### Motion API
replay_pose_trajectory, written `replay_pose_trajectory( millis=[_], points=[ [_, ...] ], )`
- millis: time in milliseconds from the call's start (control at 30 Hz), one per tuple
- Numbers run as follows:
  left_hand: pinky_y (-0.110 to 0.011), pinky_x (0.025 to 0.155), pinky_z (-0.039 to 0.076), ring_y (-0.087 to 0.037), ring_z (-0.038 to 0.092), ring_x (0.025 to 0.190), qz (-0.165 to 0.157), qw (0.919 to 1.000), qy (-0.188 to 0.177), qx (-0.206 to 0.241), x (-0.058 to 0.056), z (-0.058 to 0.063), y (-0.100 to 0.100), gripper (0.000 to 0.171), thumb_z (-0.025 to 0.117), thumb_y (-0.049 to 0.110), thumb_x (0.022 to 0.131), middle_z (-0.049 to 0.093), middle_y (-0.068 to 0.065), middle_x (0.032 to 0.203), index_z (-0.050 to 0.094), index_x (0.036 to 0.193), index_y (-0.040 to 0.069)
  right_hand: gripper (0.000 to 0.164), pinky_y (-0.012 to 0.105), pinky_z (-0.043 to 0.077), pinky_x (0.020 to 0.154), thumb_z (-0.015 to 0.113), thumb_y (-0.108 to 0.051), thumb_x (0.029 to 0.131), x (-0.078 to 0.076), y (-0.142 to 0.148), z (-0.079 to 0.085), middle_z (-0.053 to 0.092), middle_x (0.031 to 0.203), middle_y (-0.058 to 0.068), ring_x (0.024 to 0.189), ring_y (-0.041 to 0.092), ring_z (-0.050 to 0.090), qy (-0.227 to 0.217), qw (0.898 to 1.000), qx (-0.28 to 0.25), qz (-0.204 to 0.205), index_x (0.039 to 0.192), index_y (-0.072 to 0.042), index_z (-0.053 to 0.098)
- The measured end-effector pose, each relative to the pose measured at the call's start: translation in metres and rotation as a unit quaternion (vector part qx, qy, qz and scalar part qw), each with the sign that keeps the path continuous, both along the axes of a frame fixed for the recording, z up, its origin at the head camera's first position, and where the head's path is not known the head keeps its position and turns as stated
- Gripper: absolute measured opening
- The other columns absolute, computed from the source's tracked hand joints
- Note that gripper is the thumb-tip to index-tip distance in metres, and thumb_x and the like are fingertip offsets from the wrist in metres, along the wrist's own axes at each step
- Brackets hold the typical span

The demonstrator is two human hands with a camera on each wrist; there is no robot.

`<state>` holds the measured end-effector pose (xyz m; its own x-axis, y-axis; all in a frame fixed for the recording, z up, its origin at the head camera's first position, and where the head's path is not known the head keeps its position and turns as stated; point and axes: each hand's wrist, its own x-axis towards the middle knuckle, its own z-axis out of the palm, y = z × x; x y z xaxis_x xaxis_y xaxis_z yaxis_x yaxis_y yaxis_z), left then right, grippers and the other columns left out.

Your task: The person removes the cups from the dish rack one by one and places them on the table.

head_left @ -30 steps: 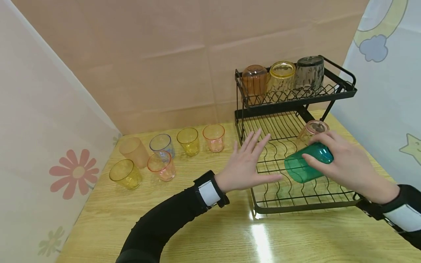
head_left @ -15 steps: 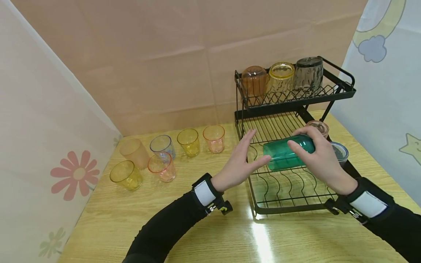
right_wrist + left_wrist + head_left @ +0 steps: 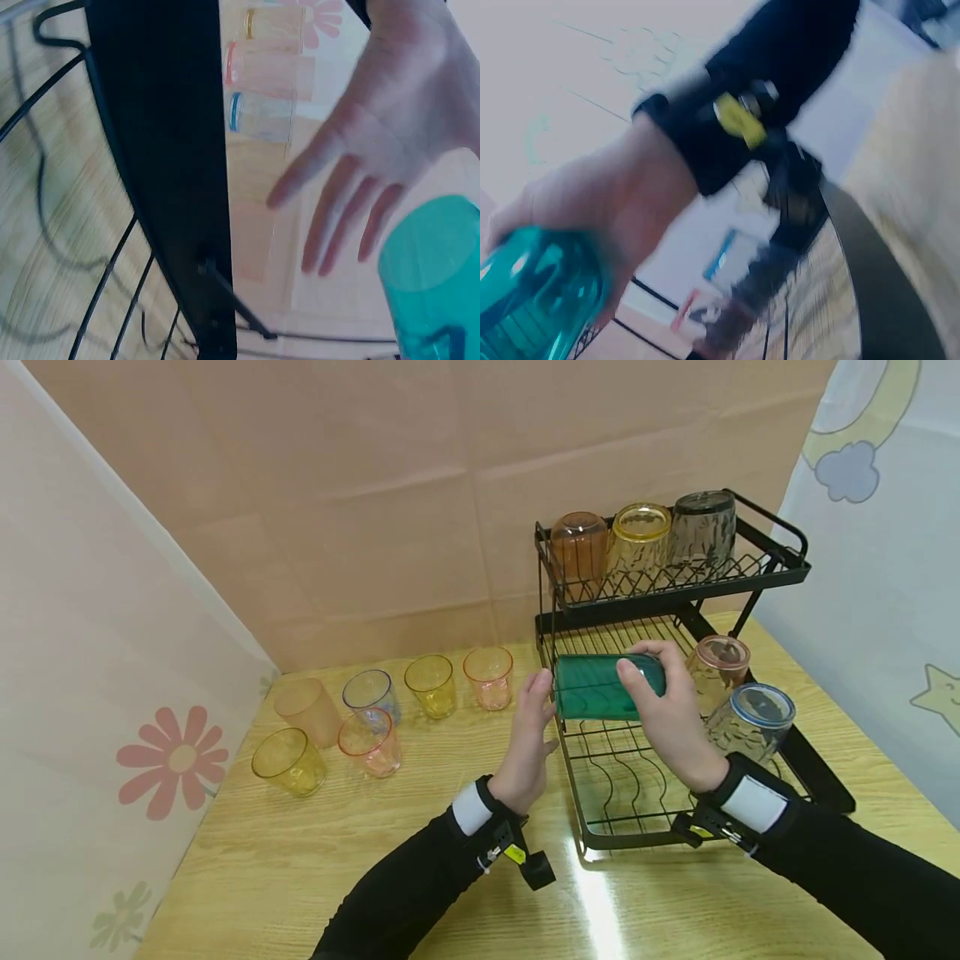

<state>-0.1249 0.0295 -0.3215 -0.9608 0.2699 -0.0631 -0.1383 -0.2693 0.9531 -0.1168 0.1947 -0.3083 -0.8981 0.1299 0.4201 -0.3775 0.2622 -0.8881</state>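
A teal see-through cup (image 3: 600, 687) lies sideways in the air above the black dish rack's left part. My right hand (image 3: 671, 710) grips it around its closed end, thumb on the near side. My left hand (image 3: 525, 747) is beside the cup's rim; in the right wrist view the left hand (image 3: 409, 97) has its fingers extended and a gap from the teal cup (image 3: 435, 277). Upside down on the lower rack, right of my right hand, stand a pink-rimmed glass (image 3: 722, 664) and a blue-rimmed glass (image 3: 757, 714).
The two-tier black rack (image 3: 637, 839) stands on the wooden table (image 3: 420, 860). Its upper shelf bears an orange glass (image 3: 579, 547), a yellow glass (image 3: 640, 539) and a grey glass (image 3: 703, 531). Several coloured glasses, among them a yellow glass (image 3: 288, 764), stand at the left.
My right hand has carried the teal cup left and slightly up from the rack's right side, turning it level. The left hand has turned and moved slightly left, now beside the rim.
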Motion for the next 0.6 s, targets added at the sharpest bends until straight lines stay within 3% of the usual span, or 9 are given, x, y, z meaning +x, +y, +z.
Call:
replay_pose_trajectory(
  millis=[133,233,433,600],
  points=[
    [-0.070,0.104,0.015,-0.041,0.022,0.139,0.017,0.9973,-0.032,0.064,0.004,0.004,0.001,0.074,0.042,0.064,0.093,0.022,-0.008,0.154,0.024,0.153,0.024,0.032,0.029,0.037,0.079,0.048,-0.020,0.103,-0.004,-0.017,-0.001,0.045,0.109,0.005,0.096,0.019,0.044,0.001,0.999,-0.046,0.013,0.123,0.004,0.040],
    [-0.064,0.107,0.018,-0.039,0.028,0.136,0.048,0.9909,-0.052,0.115,0.005,0.011,0.002,0.070,0.047,0.064,0.091,0.030,-0.006,0.150,0.036,0.148,0.023,0.035,0.027,0.042,0.076,0.049,-0.022,0.102,-0.006,-0.029,-0.003,0.044,0.110,0.007,0.094,0.020,0.047,-0.008,0.997,-0.067,0.023,0.125,0.003,0.038],
    [-0.045,0.102,0.036,-0.026,0.045,0.120,0.128,0.9674,-0.084,0.201,0.002,0.021,0.005,0.056,0.063,0.051,0.090,0.053,-0.006,0.128,0.056,0.129,0.012,0.040,0.025,0.048,0.076,0.054,-0.021,0.098,-0.004,-0.048,-0.011,0.040,0.120,0.012,0.099,0.024,0.048,-0.015,0.996,-0.078,0.045,0.127,0.000,0.035],
    [-0.036,0.095,0.044,-0.024,0.052,0.109,0.187,0.9494,-0.113,0.226,-0.002,0.022,0.005,0.053,0.071,0.043,0.086,0.058,-0.008,0.120,0.059,0.121,0.006,0.042,0.024,0.048,0.076,0.056,-0.018,0.096,-0.002,-0.055,-0.014,0.038,0.122,0.015,0.098,0.025,0.047,-0.008,0.996,-0.066,0.060,0.127,-0.001,0.033]
  ],
)
